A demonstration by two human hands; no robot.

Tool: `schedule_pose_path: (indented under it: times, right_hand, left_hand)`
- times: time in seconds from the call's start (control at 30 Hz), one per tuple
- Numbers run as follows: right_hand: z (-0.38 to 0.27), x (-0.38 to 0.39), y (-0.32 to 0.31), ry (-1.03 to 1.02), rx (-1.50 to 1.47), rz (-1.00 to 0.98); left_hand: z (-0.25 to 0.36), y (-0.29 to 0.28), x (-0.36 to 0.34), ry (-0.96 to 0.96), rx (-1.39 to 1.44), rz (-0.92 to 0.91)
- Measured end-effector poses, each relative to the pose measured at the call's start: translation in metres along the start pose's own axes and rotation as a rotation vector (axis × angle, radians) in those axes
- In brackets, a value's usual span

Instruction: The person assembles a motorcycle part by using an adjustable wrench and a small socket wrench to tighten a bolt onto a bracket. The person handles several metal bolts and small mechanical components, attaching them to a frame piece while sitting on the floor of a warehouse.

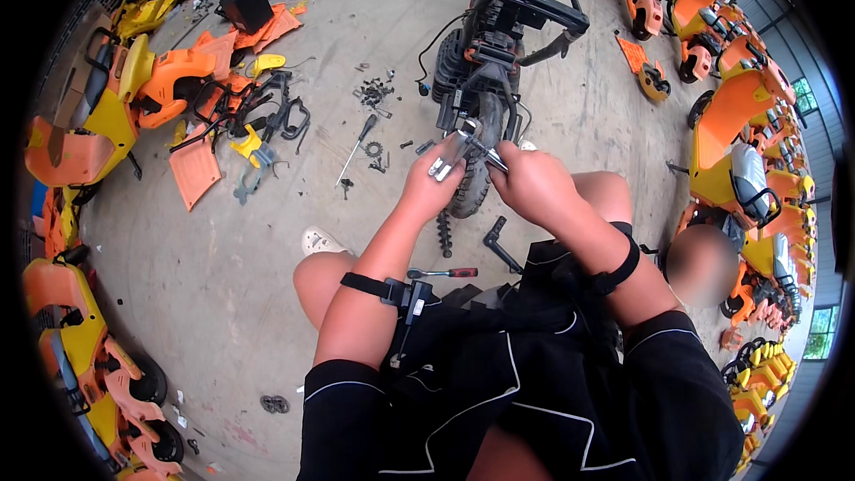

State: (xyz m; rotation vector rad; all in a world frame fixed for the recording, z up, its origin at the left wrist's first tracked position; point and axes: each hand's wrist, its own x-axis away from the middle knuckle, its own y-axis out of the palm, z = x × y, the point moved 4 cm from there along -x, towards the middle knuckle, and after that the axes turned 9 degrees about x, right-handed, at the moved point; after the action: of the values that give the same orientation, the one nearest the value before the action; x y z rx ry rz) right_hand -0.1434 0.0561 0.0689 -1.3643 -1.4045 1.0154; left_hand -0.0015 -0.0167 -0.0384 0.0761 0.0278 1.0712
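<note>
A stripped black scooter frame point(499, 53) stands in front of me, its wheel point(486, 116) towards me. At the near end of this wheel, my left hand point(434, 180) is closed around a shiny metal tool point(451, 153) whose exact kind I cannot make out. My right hand point(540, 183) grips the handle of a metal wrench point(496, 158), slanting up to the left. The two tools' heads meet or overlap by the wheel; the fastener there is hidden. Below my hands lie a coil spring point(444, 236), a black bent bracket point(503, 245) and a red-handled ratchet point(443, 273).
Left of the wheel, a screwdriver point(357, 150), a sprocket point(373, 150) and a pile of small bolts point(374, 94) lie on the concrete. Orange and yellow panels point(194, 169) lie farther left. Scooters point(726, 142) line the right side, with a person point(704, 263) nearby.
</note>
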Motion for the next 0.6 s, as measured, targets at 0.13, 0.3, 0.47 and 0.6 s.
schedule_pose_path:
  times: [0.13,0.3,0.47,0.6]
  right_hand:
    - [-0.002,0.005,0.008,0.046,0.08,0.016]
    - [0.006,0.014,0.027,0.355,-1.688,-0.589]
    - [0.002,0.026,0.051,0.274,-1.92,-0.839]
    - [0.025,0.002,0.045,0.107,-0.832,-0.245]
  left_hand:
    - [-0.003,-0.003,0.001,0.0,-0.021,-0.003]
    - [-0.011,-0.003,0.001,0.0,0.062,-0.028]
    - [-0.001,0.006,0.006,-0.089,0.041,-0.107]
    - [-0.02,0.004,-0.003,-0.074,0.051,-0.075]
